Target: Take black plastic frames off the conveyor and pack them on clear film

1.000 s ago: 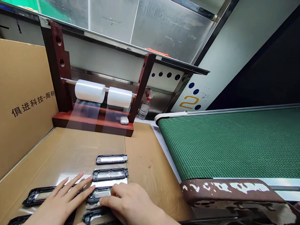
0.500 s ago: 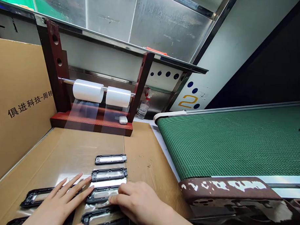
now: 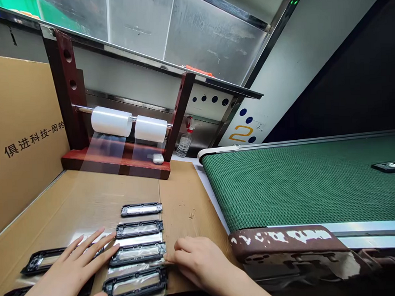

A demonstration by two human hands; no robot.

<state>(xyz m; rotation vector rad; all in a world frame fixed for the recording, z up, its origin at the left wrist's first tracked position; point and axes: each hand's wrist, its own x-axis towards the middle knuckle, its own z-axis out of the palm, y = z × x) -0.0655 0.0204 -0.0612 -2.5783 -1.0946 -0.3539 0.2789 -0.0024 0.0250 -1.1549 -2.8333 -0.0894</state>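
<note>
Several black rectangular plastic frames, each with a long clear middle, lie in a column on clear film [image 3: 138, 240]. One frame [image 3: 138, 254] has another frame [image 3: 137, 286] just nearer to me. My left hand [image 3: 70, 267] is spread, its fingertips at the column's left ends. Part of a left-hand frame [image 3: 42, 260] is hidden behind it. My right hand [image 3: 201, 262] is closed in a pinch at the column's right edge, close to the gap between those two nearer frames. What its fingers hold, if anything, is hidden.
Two film rolls [image 3: 111, 121] hang on a rod in a dark red wooden stand [image 3: 117, 162] at the back. A tall cardboard panel [image 3: 24, 106] stands left. The green conveyor belt [image 3: 299, 187] carries a black part [image 3: 391, 166]. A spray bottle [image 3: 184, 144] is behind.
My right hand has slid right, from over the frames to their right edge, uncovering their right ends. My left hand stays spread. The black part on the belt shows farther into view.
</note>
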